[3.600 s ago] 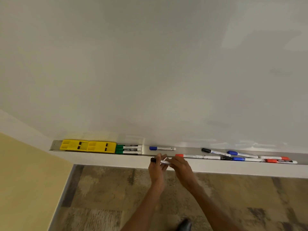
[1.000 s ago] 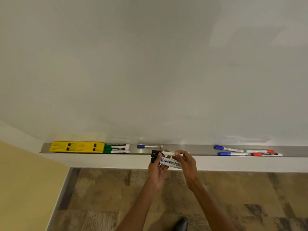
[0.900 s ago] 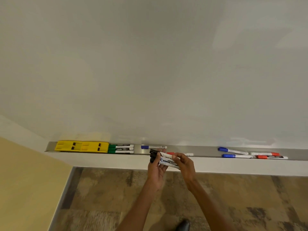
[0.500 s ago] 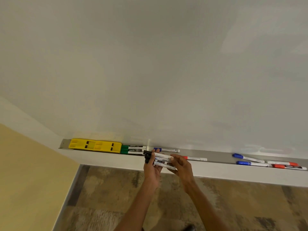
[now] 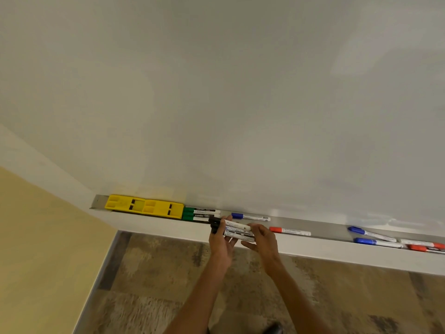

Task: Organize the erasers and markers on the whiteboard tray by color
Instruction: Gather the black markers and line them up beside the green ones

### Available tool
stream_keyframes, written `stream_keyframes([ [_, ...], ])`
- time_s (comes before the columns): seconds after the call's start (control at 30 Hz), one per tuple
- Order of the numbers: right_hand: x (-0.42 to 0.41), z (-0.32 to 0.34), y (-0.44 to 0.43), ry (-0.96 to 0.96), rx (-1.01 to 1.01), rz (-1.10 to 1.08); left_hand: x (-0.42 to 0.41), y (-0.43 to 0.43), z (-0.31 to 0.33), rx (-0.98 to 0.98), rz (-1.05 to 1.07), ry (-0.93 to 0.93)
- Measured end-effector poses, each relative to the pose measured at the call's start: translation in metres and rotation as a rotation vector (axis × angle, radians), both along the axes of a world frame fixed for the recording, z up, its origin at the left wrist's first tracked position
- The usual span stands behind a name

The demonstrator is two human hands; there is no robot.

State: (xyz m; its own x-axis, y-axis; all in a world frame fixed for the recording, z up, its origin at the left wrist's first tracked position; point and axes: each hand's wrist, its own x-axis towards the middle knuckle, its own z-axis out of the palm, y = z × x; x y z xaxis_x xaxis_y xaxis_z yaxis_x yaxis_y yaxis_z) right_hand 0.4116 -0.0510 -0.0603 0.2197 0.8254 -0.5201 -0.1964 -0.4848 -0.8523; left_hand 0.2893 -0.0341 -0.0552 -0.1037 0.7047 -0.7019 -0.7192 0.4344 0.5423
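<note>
Both hands hold a small bundle of black-capped markers (image 5: 234,231) just in front of the whiteboard tray (image 5: 320,226). My left hand (image 5: 220,244) grips the capped end and my right hand (image 5: 261,239) pinches the white barrels. Two yellow erasers (image 5: 144,209) lie end to end at the tray's left end. Green markers (image 5: 201,214) sit right beside them. A lone blue marker (image 5: 250,216) and a red marker (image 5: 290,230) rest just past my hands. Two more blue markers (image 5: 374,238) and red markers (image 5: 426,246) lie far right.
The whiteboard (image 5: 240,104) fills the upper view. A yellow wall (image 5: 36,261) meets it on the left. Patterned brown carpet (image 5: 149,297) lies below the tray, with a dark shoe tip (image 5: 273,329) at the bottom edge.
My hands have carried the black marker bundle leftward along the tray, from near the red marker to just right of the green markers. The bundle grew from one black marker to several.
</note>
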Motion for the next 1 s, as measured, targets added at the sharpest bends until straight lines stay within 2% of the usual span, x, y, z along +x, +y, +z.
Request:
stream_keyframes([
  [0.13,-0.005,0.000,0.011,-0.591,0.127,0.132,-0.008,0.008,-0.002,-0.039,0.102,0.019],
  [0.27,-0.001,-0.012,0.010,-0.767,0.175,0.446,-0.015,0.014,-0.004,-0.068,0.187,0.042],
  [0.37,0.009,-0.021,0.010,-1.004,0.214,0.730,-0.017,0.015,-0.004,-0.082,0.215,0.044],
  [0.5,0.027,-0.023,0.002,-1.331,0.181,0.830,-0.011,0.012,-0.004,-0.056,0.183,0.019],
  [0.7,0.060,-0.023,-0.012,-1.464,0.069,0.779,0.008,0.008,-0.003,-0.054,0.130,-0.024],
  [0.9,0.079,-0.019,-0.020,-1.480,0.046,0.686,0.025,0.006,0.000,-0.052,0.110,-0.044],
  [0.97,0.073,-0.016,-0.019,-1.417,0.126,0.552,0.030,0.006,0.002,-0.054,0.101,-0.046],
  [1.0,0.067,-0.012,-0.018,-1.309,0.179,0.449,0.033,0.006,0.002,-0.055,0.096,-0.045],
])
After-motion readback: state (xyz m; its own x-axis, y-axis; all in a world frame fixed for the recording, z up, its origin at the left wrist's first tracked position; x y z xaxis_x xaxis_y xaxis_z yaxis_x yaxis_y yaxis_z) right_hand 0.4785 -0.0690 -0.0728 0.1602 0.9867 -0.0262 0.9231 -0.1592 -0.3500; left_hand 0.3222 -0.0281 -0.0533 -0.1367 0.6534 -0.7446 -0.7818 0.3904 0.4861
